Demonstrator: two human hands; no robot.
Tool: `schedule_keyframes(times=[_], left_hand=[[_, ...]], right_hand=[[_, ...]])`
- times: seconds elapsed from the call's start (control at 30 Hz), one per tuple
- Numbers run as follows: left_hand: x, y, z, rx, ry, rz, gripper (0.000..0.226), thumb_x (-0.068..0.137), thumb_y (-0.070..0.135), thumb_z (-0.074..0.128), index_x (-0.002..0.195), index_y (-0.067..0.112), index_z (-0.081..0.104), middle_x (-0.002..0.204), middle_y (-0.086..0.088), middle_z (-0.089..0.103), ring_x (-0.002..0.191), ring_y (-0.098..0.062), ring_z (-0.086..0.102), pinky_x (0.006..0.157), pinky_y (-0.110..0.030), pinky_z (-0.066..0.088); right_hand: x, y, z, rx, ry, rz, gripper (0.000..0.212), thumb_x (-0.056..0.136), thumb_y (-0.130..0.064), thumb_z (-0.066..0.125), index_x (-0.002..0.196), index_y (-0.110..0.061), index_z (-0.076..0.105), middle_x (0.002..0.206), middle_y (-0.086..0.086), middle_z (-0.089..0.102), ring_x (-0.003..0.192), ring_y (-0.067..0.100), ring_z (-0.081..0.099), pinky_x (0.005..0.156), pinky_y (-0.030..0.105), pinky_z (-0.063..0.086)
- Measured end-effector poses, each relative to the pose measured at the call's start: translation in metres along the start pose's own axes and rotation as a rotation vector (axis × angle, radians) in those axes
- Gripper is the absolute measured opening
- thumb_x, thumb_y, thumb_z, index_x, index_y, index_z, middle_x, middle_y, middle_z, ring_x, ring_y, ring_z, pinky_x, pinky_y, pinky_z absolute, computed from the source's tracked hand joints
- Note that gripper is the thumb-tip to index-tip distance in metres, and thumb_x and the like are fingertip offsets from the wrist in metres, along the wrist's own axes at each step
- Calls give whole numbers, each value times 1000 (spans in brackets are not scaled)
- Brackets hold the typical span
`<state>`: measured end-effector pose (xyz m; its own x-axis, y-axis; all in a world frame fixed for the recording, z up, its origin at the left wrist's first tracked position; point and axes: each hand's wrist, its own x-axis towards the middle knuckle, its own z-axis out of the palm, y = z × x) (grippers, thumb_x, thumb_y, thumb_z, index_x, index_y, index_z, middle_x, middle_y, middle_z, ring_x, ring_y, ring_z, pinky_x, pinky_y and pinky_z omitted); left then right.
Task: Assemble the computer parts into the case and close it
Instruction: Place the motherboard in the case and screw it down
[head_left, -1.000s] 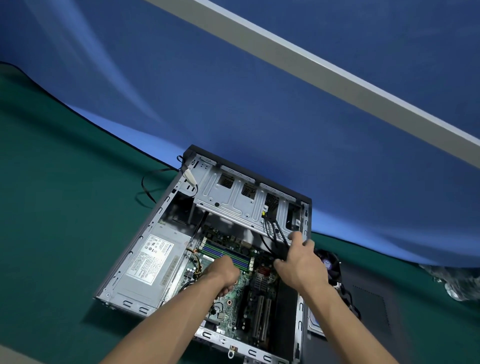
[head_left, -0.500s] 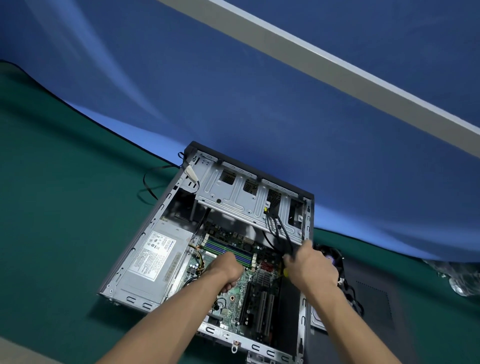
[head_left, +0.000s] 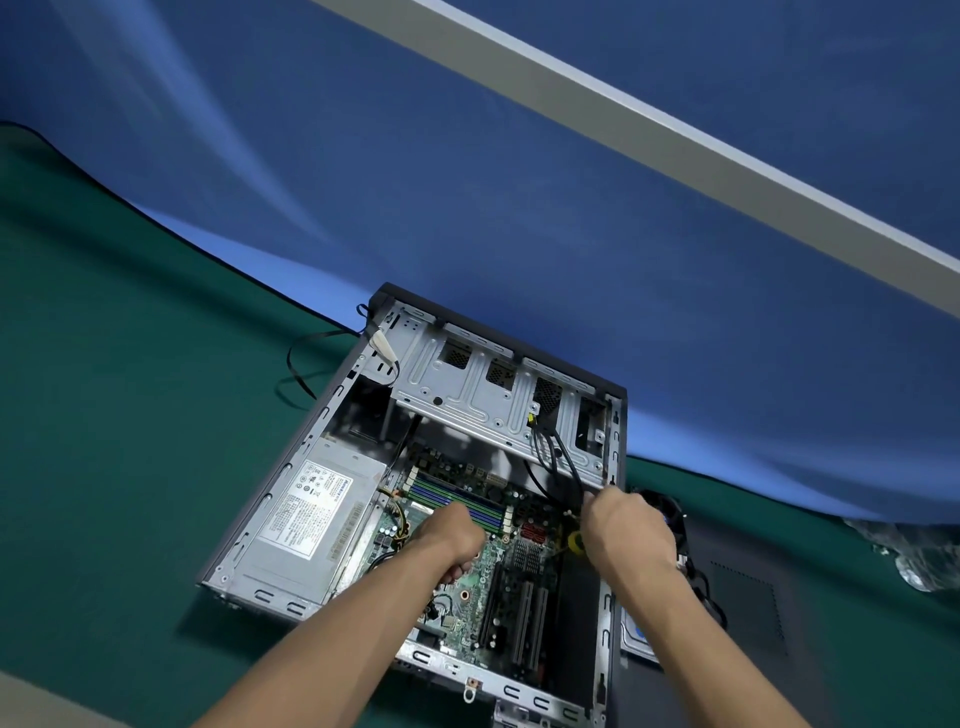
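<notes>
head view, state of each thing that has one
grey metal computer case: open, lying on its side
grey side panel: off, flat beside case
left hand: curled over green motherboard
right hand: grip on black cables

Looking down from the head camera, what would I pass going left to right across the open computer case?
Power supply → left hand over the motherboard → right hand holding black cables → fan lying outside the case.

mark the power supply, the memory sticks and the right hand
power supply (head_left: 311, 514): head view, on its white label.
memory sticks (head_left: 457, 499): head view, middle of the green and blue strips.
right hand (head_left: 623, 530): head view, back of the hand.
</notes>
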<state>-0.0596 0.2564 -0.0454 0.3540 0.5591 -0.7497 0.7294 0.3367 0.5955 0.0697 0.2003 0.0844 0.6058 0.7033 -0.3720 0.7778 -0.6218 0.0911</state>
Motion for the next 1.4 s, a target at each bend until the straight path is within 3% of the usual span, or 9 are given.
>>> schedule_keyframes(times=[0.13,0.3,0.43,0.57,0.73,0.87,1.0,1.13,1.4], left_hand=[[1,1,-1,-12,9,2,23,96,12,42,78,4,55,60,-5,54,37,-13,43,36,-20,35],[2,0,1,-19,11,-1,25,96,12,42,76,4,54,61,-6,56,39,-14,44,39,-21,37],[3,0,1,-17,18,-1,23,95,11,42,77,5,54,61,-6,56,40,-15,45,40,-22,38],[3,0,1,-17,15,-7,23,95,10,41,77,4,54,60,-6,55,40,-15,45,40,-22,38],[3,0,1,-7,21,-8,25,95,10,41,75,4,55,60,-7,55,41,-16,45,42,-23,39],[4,0,1,-8,16,-8,27,96,11,42,73,4,54,59,-7,55,40,-16,46,42,-23,39],[4,-1,2,-33,18,-14,25,96,11,42,75,5,53,60,-7,53,41,-17,44,43,-23,37],[5,-2,3,-34,16,-12,23,96,10,41,79,3,54,63,-8,55,43,-17,45,43,-24,38],[3,-2,1,-38,21,-6,28,97,13,41,74,4,56,59,-7,54,41,-17,44,44,-23,38]], right_hand=[[-1,-9,4,-7,-66,-56,45,95,-26,51,132,-9,33,130,17,44,92,32,56,67,32,39],[2,-3,7,-110,38,21,34,102,-25,35,125,-3,46,114,13,63,100,29,64,69,31,44],[9,-2,0,36,-99,11,45,95,-32,51,128,-8,32,127,16,46,106,34,56,76,36,48],[1,0,9,-135,93,-38,32,103,-29,33,119,-4,46,107,12,67,96,29,65,64,30,43],[5,-2,6,26,-42,-71,48,93,-27,54,131,-10,29,126,17,48,100,34,59,68,33,39],[1,3,8,-9,100,-80,34,102,-32,37,124,-7,39,109,16,63,95,32,63,64,31,40],[4,6,0,85,-70,-90,52,96,-28,52,137,-15,23,126,19,46,98,34,58,70,34,42],[1,3,4,-35,30,-61,40,101,-35,38,128,-5,39,111,15,63,97,31,63,66,32,43],[0,-6,3,-122,34,-41,34,101,-21,39,129,-2,43,115,14,63,100,29,64,67,29,44]])
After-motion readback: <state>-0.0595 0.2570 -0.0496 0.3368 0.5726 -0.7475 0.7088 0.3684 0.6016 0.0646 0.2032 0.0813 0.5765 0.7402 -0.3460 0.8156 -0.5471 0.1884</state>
